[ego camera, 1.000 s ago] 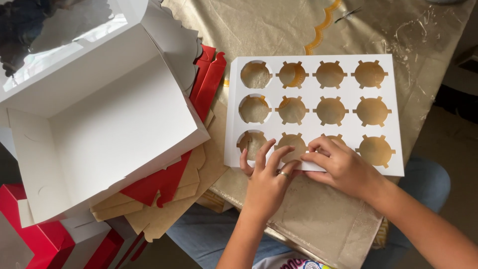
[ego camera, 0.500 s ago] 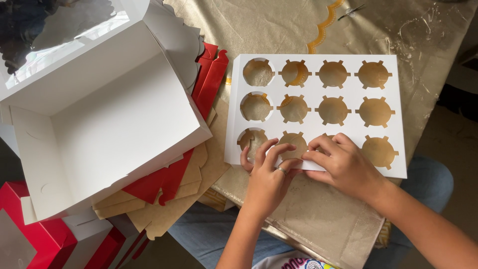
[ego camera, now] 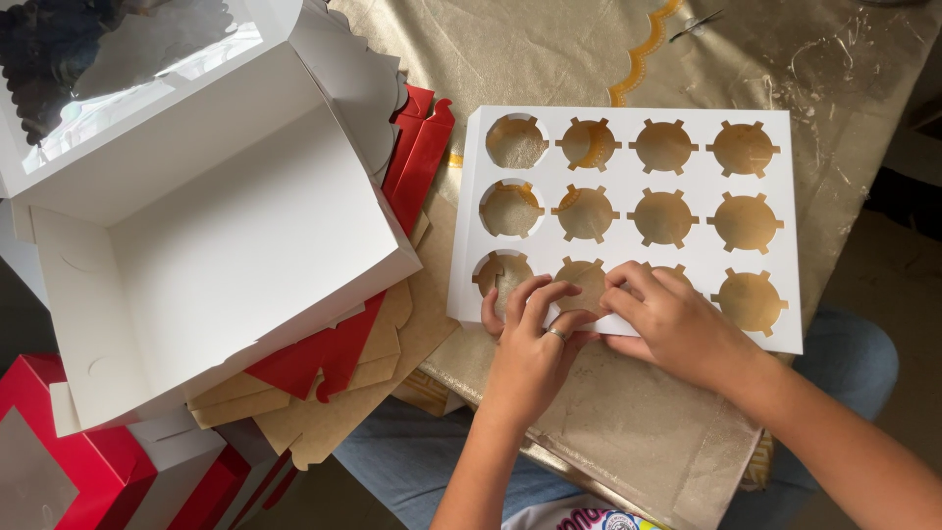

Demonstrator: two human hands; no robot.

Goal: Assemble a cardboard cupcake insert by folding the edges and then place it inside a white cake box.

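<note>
From the head camera, a flat white cardboard insert with twelve round cut-out holes [ego camera: 628,211] lies on the gold-coloured tablecloth [ego camera: 549,49], just right of an open white cardboard box with a clear window lid [ego camera: 226,245]; both hands press on the insert's near edge. The left hand [ego camera: 530,339] bends its fingers over the bottom-row holes, a ring on one finger; the right hand [ego camera: 672,324] lies touching it, fingers curled flat on the card; neither closes around anything. Against half a second ago the hands sit on the same spot and the insert has barely shifted; the work at that edge goes on. Flat red and brown card blanks [ego camera: 343,363] lie stacked beneath the box.
</note>
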